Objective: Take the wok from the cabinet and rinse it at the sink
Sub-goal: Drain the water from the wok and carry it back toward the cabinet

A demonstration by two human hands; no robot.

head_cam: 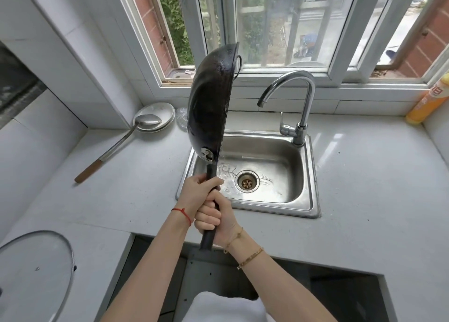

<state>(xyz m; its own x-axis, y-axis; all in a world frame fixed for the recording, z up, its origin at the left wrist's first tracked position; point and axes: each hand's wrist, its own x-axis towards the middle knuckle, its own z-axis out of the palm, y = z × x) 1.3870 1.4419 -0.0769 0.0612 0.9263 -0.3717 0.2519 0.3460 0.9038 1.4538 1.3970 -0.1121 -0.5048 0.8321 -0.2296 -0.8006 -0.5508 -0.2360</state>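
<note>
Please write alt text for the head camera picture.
Left hand and right hand grip the long handle of a black round-bottomed metal wok, holding it on edge above the stainless steel sink, beside the chrome gooseneck tap; no water visibly runs.

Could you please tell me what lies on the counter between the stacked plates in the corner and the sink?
In the head view, a crumpled clear plastic item lies between the plates and the sink; the raised wok partly hides it.
</note>
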